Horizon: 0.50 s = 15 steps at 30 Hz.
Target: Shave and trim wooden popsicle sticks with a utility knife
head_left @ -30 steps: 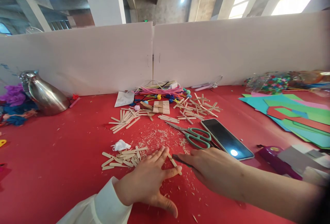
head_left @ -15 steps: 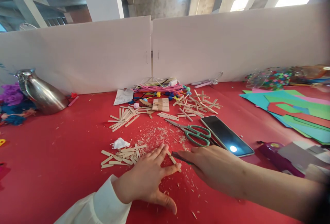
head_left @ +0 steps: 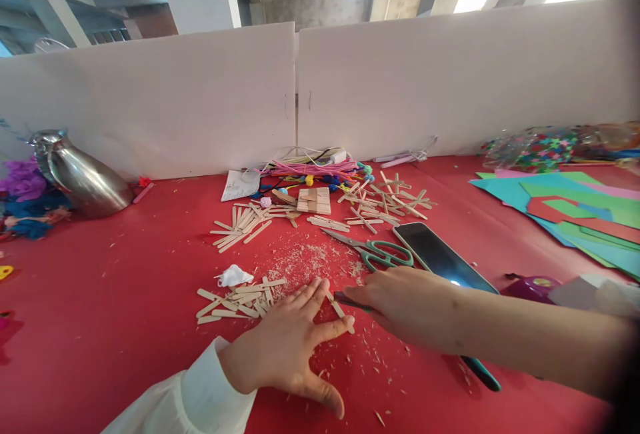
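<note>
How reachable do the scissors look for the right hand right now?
Probably yes: the scissors lie just beyond the right hand, handles nearest it, with nothing seen on top. It grips a dark tool, though, and would likely need to put that down first.

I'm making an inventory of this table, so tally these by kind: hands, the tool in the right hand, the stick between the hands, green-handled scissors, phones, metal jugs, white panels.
Left hand and right hand: 2
Dark tool in right hand: 1
Stick between the hands: 1
Green-handled scissors: 1
Phone: 1
Metal jug: 1
White panels: 2
Total: 9
</note>
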{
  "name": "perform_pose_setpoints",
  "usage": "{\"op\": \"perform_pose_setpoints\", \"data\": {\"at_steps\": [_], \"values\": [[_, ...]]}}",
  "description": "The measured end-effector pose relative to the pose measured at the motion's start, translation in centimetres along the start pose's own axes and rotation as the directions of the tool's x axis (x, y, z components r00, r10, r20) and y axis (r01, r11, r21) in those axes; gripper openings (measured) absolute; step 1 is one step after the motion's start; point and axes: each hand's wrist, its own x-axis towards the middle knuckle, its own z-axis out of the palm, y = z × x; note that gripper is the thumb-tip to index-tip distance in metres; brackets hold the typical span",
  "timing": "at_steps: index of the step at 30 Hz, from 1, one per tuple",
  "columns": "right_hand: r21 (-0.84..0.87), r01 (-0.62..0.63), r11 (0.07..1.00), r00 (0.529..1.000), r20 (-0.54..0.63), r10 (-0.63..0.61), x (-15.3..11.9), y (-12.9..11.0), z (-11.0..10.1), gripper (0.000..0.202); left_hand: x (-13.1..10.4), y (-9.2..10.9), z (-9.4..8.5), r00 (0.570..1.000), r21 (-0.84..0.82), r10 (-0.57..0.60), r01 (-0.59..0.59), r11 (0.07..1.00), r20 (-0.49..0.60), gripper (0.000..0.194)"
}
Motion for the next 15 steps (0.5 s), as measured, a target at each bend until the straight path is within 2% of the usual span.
{"op": "perform_pose_setpoints", "data": {"at_steps": [4,15], "values": [[-0.037,-0.042,0.998,0.996,0.073,0.045,-0.23,0.02,-0.19,0.037,0.04,0.07,-0.04,1.0,-0.013,0.0,0.0,1.0,-0.012,0.095],[-0.003,-0.091,0.996,0.993,0.077,0.091,-0.51,-0.58,-0.08,0.047,0.01,0.3,-0.22,1.0,0.009,-0.002,0.002,1.0,-0.011,0.095]]}}
